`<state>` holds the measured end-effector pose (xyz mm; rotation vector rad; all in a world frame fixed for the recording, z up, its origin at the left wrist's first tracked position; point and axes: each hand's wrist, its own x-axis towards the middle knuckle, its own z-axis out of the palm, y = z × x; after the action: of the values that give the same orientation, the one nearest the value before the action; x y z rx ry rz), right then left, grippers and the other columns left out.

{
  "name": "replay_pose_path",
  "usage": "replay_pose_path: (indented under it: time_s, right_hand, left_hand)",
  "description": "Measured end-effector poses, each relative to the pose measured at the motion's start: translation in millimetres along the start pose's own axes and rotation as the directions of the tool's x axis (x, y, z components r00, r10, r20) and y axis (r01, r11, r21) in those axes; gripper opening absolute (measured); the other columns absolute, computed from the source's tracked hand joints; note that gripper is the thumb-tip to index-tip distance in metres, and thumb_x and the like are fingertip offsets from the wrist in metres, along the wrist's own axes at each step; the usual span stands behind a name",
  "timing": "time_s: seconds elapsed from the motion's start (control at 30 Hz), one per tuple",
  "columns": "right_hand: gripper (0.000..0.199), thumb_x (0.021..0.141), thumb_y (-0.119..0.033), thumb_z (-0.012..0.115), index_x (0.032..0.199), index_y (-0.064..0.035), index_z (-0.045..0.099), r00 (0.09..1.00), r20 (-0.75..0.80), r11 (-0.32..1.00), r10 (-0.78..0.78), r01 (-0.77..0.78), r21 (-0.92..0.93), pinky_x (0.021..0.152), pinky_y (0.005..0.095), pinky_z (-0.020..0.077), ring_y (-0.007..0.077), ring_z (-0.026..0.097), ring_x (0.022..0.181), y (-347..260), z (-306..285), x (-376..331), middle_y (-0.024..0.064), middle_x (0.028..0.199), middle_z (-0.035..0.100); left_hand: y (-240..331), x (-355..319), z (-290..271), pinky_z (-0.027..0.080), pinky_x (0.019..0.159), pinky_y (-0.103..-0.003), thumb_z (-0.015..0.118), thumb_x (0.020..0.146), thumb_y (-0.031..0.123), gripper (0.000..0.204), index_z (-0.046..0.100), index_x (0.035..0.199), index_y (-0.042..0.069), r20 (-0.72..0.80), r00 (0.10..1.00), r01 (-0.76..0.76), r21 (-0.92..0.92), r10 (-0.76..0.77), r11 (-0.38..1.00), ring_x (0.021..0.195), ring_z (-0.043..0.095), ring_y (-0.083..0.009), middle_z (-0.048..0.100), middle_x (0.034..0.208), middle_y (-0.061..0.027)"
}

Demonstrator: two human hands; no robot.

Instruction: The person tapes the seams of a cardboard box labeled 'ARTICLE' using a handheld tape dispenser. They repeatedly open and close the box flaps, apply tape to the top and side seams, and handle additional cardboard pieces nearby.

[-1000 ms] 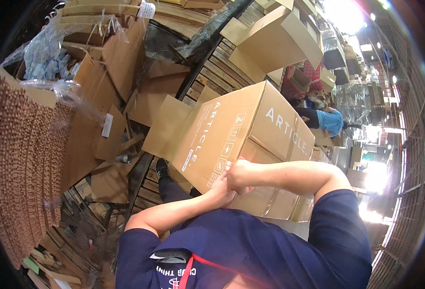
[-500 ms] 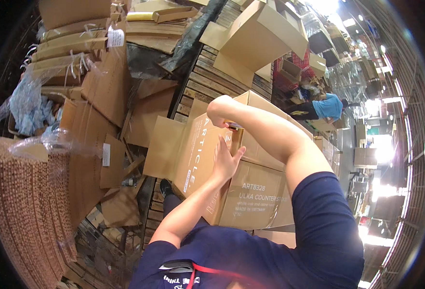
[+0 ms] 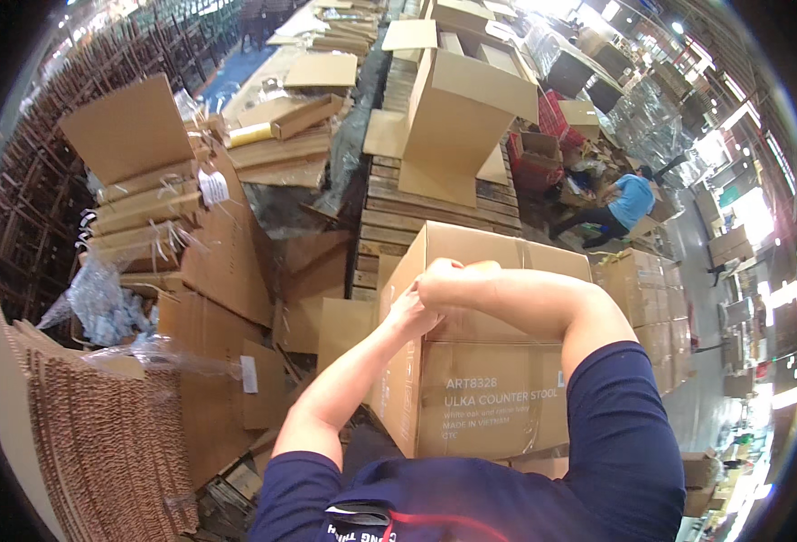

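Observation:
A large brown cardboard box (image 3: 498, 384) with pale printing stands right in front of me. Both my hands meet at its left edge. My right hand (image 3: 450, 276) is curled closed there, its forearm reaching across the box's top. Whatever it holds is hidden in the grip. Just below and partly behind it, my left hand (image 3: 411, 313) is against the same edge. Its fingers are hidden, so I cannot tell how they are bent.
A stack of cardboard sheets (image 3: 100, 434) and a carton with plastic wrap (image 3: 109, 294) stand to the left. Beyond my box, an open carton (image 3: 462, 108) sits on wooden slats (image 3: 435, 217). Farther right, a person in blue (image 3: 629, 203) stoops near more boxes (image 3: 647, 294).
The whole view has shifted, showing more of the far area. My left hand, earlier spread with fingers apart below the right, has come up against it. The right hand stays curled at the box's edge.

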<state>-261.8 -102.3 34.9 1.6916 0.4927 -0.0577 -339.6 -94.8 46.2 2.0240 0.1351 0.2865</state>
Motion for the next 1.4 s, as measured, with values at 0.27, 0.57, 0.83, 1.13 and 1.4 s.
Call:
replay_pose_path:
  time_s: [0.27,0.57,0.83,1.13,1.4]
  right_hand:
    - [0.025,0.083,-0.015,0.080,0.106,-0.0075,0.087,0.410,-0.733,0.359,-0.543,0.902,0.238,0.079,0.0457,0.0647,0.0376,0.080,0.088,177.3,92.5,-91.4,0.0198,0.119,0.083]
    - [0.047,0.082,-0.009,0.087,0.128,-0.0052,0.081,0.445,-0.722,-0.049,0.529,0.866,0.498,0.078,0.0433,0.0625,0.0342,0.068,0.080,94.4,226.4,-185.6,0.0084,0.144,0.077]
    - [0.044,0.084,-0.010,0.084,0.127,-0.0019,0.080,0.637,-0.416,-0.291,0.649,0.713,0.638,0.080,0.0436,0.0617,0.0355,0.071,0.084,58.3,219.3,-240.4,0.0142,0.146,0.076]
    - [0.047,0.084,-0.008,0.083,0.130,-0.0007,0.074,0.770,-0.383,-0.372,0.511,0.600,0.709,0.090,0.0479,0.0631,0.0423,0.077,0.097,46.8,145.2,-272.5,0.0208,0.147,0.073]
    - [0.045,0.086,-0.010,0.083,0.129,-0.0027,0.074,0.841,-0.323,-0.435,0.434,0.510,0.742,0.089,0.0474,0.0640,0.0408,0.077,0.097,26.1,138.4,-262.3,0.0200,0.144,0.074]
  left_hand:
    - [-0.3,-48.3,-12.3,0.050,0.118,-0.050,0.060,0.115,0.040,0.046,0.072,0.144,0.006,-0.449,0.849,0.114,-0.356,-0.277,0.927,0.149,0.058,-0.0292,0.066,0.158,-0.0111]
    - [67.2,-16.3,-13.8,0.060,0.085,-0.030,0.067,0.112,0.020,0.028,0.078,0.132,0.004,0.308,0.815,0.568,-0.590,-0.491,0.573,0.093,0.074,-0.0128,0.082,0.108,-0.0066]
    - [45.6,19.0,-8.2,0.061,0.091,-0.033,0.072,0.090,-0.011,0.097,0.037,0.177,0.013,0.591,0.796,0.385,-0.329,-0.130,0.862,0.092,0.073,-0.0138,0.077,0.106,-0.0067]
    - [-31.4,180.7,-117.2,0.062,0.086,-0.039,0.067,0.092,-0.005,0.100,0.028,0.181,0.020,0.063,0.998,-0.048,0.398,0.025,0.916,0.084,0.078,-0.0269,0.080,0.090,-0.0124]
    - [-77.7,184.6,-96.3,0.060,0.084,-0.038,0.061,0.086,-0.008,0.101,0.030,0.179,0.014,0.181,0.977,0.020,0.444,-0.111,0.896,0.086,0.077,-0.0253,0.083,0.094,-0.0114]
